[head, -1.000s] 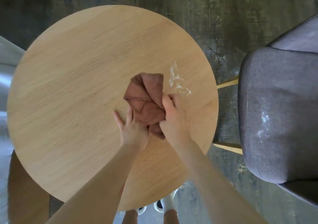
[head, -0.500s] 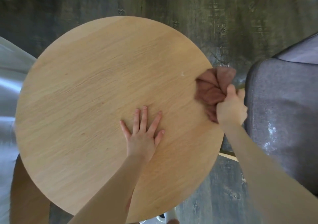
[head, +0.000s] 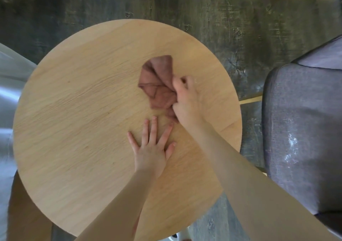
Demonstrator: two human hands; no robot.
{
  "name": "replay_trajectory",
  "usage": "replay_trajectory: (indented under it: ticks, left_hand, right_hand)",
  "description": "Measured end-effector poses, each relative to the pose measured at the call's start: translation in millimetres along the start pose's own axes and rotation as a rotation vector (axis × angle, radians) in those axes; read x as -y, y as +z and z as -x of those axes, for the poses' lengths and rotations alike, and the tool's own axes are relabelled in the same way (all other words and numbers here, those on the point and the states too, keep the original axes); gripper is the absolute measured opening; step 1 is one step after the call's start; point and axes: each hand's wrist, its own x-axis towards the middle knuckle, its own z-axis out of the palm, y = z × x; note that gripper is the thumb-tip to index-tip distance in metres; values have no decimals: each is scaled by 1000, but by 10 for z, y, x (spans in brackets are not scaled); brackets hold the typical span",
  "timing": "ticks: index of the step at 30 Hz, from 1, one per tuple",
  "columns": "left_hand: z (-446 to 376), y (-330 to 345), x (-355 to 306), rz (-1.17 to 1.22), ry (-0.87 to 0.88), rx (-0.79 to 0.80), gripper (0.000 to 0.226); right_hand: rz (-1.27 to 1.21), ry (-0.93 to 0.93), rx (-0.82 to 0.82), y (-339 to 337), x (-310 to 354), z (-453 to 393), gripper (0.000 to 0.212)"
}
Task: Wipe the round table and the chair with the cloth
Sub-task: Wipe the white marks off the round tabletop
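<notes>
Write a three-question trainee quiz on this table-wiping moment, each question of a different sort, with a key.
1. True or false: the left hand lies flat with spread fingers on the round table.
2. Multiple choice: the brown cloth is held by A) the left hand, B) the right hand, C) neither hand.
3. Fill in: white smears show on the grey ____ at the right.

Key
1. True.
2. B; the right hand grips the bunched cloth, which rests on the tabletop.
3. chair; the smears sit on its fabric, so it appears not yet wiped.
</notes>
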Motion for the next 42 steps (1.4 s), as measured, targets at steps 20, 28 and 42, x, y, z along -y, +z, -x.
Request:
replay_trajectory:
  ticks: [20, 28, 42]
  left_hand:
    - [1, -34, 3, 4, 17, 31, 54]
    - [-7, 4, 11, -21, 8, 17, 59]
    - [-25, -1, 25, 52, 8, 7, 52]
  right_hand:
    - [160, 626, -390, -785, -1257, 205, 38]
    - [47, 87, -30, -33, -178, 304, 57]
    - [169, 749, -269, -726, -1233, 920, 44]
